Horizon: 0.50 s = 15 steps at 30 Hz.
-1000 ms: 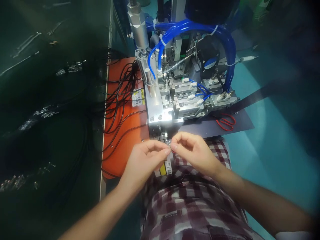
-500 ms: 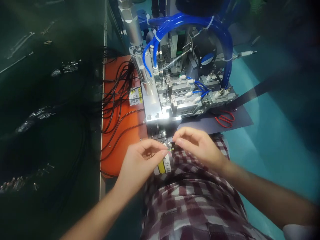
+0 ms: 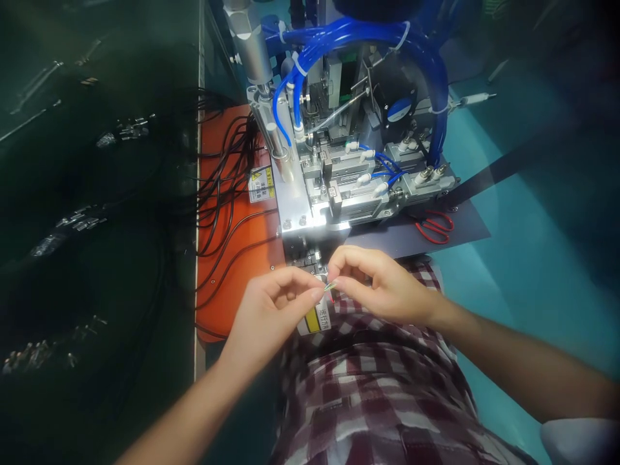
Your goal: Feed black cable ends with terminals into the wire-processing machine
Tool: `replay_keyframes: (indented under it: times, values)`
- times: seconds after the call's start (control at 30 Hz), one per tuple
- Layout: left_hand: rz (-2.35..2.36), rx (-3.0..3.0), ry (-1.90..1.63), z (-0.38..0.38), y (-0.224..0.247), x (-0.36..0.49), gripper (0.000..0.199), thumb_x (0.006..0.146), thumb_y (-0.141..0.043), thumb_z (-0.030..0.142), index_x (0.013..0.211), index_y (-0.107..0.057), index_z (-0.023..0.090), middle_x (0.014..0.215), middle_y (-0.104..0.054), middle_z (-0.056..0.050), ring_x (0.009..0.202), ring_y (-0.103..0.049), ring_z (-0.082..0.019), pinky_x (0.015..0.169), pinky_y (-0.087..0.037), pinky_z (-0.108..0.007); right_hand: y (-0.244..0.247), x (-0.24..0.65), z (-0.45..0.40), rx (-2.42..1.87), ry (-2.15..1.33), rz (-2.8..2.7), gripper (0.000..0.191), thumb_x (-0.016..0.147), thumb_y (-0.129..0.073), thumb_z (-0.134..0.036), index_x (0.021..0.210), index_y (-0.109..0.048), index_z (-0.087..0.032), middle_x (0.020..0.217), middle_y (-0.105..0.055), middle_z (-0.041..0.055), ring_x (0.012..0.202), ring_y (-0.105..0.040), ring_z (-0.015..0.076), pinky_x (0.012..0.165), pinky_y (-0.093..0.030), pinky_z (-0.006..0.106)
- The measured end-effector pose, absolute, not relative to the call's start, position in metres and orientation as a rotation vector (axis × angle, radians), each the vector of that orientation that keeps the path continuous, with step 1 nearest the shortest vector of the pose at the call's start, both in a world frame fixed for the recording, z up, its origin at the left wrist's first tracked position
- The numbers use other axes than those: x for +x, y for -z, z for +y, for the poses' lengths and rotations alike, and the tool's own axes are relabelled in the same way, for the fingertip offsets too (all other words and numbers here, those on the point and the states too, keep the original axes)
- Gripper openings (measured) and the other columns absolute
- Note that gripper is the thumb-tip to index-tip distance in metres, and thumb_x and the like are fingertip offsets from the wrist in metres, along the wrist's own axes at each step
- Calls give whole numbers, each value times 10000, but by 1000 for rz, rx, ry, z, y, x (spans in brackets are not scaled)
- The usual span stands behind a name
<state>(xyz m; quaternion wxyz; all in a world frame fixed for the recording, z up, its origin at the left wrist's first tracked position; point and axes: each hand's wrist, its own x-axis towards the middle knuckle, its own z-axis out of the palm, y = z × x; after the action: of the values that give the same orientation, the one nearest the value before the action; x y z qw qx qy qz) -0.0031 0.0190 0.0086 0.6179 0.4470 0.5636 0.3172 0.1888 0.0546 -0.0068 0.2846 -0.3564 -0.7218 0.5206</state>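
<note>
Thin green-and-white wire ends show between the fingertips of my two hands. My left hand pinches them between thumb and forefinger. Close beside it, my right hand has its thumb and forefinger closed on the other end of the wires. Both hands are just in front of the metal machine, over its lower edge. Below the fingertips is a yellow and white label, and a small pinkish-red bit shows near it.
Black cables cross the orange plate at left. Thick blue tubes arch over the machine. Red-handled scissors lie on the dark sheet at right. Checkered cloth covers the lap.
My right hand has moved slightly left and its fingertips have closed on the wire ends beside my left fingertips. The view has shifted a little.
</note>
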Motion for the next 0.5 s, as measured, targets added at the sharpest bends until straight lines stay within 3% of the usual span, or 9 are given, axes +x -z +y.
replay_keyframes:
  times: [0.23,0.37,0.5]
  values:
    - [1145,774,-636,23,-3,-7,202,734,-745,313,724,-676,124,544,-448,49,463,-307,-18,437,-214,-163,14,189,54,-874,-1326,-1987,110,903,-489,-118,843,-556,-182,833,-557,17,701,-502,125,665,-426,267]
    - [1045,624,-457,30,-5,-7,213,664,-789,269,713,-652,113,542,-490,42,415,-295,2,409,-163,-156,15,194,65,-617,-1300,-2128,98,912,-507,-108,899,-583,-169,897,-567,47,847,-536,147,767,-442,277]
    - [996,596,-358,30,-6,-4,224,641,-795,263,676,-624,121,510,-513,35,382,-317,0,386,-162,-154,14,197,74,-451,-1356,-2250,116,922,-501,-101,937,-598,-162,927,-559,61,864,-540,139,767,-451,258]
